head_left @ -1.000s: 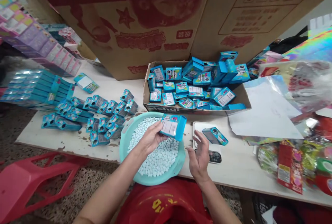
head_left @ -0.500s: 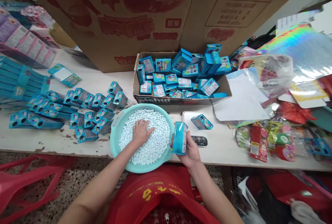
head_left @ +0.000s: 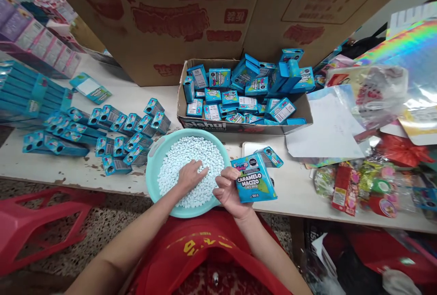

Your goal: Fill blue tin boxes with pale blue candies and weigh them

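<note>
My left hand [head_left: 191, 176] rests on the small pale-blue candies [head_left: 189, 149] that fill a turquoise bowl [head_left: 152, 185]. Its thumb is apart, and the bent fingertips are partly sunk among the candies. Right of the bowl, my right hand [head_left: 236, 197] grips a blue candy box [head_left: 253, 181], tilted so that its printed broad face shows. Behind this box, another blue box [head_left: 272, 156] lies on a white scale [head_left: 248, 148], which is mostly hidden.
Several blue boxes with round holes [head_left: 131, 124] stand left of the bowl. Behind it, a cardboard tray [head_left: 205, 125] holds many blue boxes against a large carton [head_left: 218, 58]. Papers [head_left: 324, 126] and wrapped sweets [head_left: 362, 185] lie to the right. A red stool [head_left: 41, 226] stands below left.
My right hand has turned the box from its narrow side to its printed broad face, shifting it rightward over the scale. My left hand stays in the candies, its fingers more bent.
</note>
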A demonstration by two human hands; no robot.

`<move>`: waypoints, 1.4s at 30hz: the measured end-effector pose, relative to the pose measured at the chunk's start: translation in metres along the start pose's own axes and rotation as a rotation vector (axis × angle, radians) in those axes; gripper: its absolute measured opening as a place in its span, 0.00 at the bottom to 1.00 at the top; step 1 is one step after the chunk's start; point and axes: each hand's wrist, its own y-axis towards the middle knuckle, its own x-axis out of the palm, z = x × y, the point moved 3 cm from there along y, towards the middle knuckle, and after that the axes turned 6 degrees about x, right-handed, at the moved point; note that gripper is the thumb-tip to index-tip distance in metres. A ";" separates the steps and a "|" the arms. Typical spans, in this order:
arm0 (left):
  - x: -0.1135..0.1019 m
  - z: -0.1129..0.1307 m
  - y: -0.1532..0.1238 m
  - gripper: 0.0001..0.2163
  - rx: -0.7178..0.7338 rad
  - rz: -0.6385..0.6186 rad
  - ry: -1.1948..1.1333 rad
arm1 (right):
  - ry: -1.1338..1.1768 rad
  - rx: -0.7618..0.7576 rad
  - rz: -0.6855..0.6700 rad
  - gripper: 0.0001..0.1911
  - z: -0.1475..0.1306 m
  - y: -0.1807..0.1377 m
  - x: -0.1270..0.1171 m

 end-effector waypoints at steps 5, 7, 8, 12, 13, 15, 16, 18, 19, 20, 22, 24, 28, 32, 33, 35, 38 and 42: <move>0.001 -0.003 0.003 0.11 -0.016 0.000 -0.061 | 0.286 0.119 -0.114 0.12 0.006 -0.002 0.012; 0.002 -0.005 0.004 0.11 -0.031 -0.003 -0.129 | 0.291 0.127 -0.122 0.12 0.008 -0.001 0.015; 0.003 -0.006 0.005 0.10 -0.049 0.003 -0.208 | 0.271 0.123 -0.115 0.12 0.009 0.000 0.015; 0.003 -0.012 0.009 0.04 -0.141 0.029 -0.639 | 0.051 0.062 -0.054 0.12 0.005 0.005 0.007; 0.002 -0.014 0.010 0.04 -0.152 0.027 -0.712 | -0.038 0.039 -0.036 0.12 0.002 0.007 0.003; 0.000 -0.017 0.011 0.05 -0.154 0.012 -0.818 | -0.229 -0.020 0.015 0.13 -0.006 0.009 -0.007; -0.002 -0.019 0.010 0.06 -0.154 0.004 -0.887 | -0.317 -0.053 0.052 0.15 -0.010 0.009 -0.012; -0.006 -0.023 0.008 0.08 -0.162 -0.006 -1.049 | -0.455 -0.114 0.138 0.19 -0.018 0.009 -0.022; -0.009 -0.025 0.006 0.09 -0.172 -0.006 -1.134 | -0.510 -0.134 0.175 0.21 -0.021 0.010 -0.026; -0.012 -0.026 0.005 0.10 -0.186 -0.004 -1.216 | -0.565 -0.153 0.205 0.22 -0.022 0.010 -0.028; -0.021 -0.027 0.001 0.11 -0.217 -0.003 -1.359 | -0.711 -0.196 0.241 0.23 -0.021 0.011 -0.028; -0.034 -0.025 -0.002 0.12 -0.239 0.001 -1.466 | -0.939 -0.270 0.268 0.22 -0.017 0.013 -0.023; -0.068 -0.008 -0.011 0.12 -0.257 0.095 -1.843 | -1.399 -0.517 0.342 0.18 -0.002 0.020 -0.011; -0.091 0.007 -0.016 0.10 -0.167 0.297 -2.010 | -1.640 -0.705 0.344 0.13 0.008 0.027 -0.005; -0.093 0.008 -0.016 0.09 -0.157 0.326 -2.007 | -1.691 -0.732 0.325 0.12 0.009 0.029 -0.004; -0.092 0.010 -0.015 0.09 -0.165 0.359 -1.997 | -1.769 -0.772 0.278 0.11 0.011 0.030 -0.002; -0.087 0.010 -0.013 0.10 -0.180 0.420 -1.982 | -1.830 -0.801 0.246 0.11 0.012 0.028 0.002; -0.088 0.012 -0.014 0.09 -0.125 0.496 -1.910 | -1.884 -0.801 0.208 0.11 0.016 0.025 0.008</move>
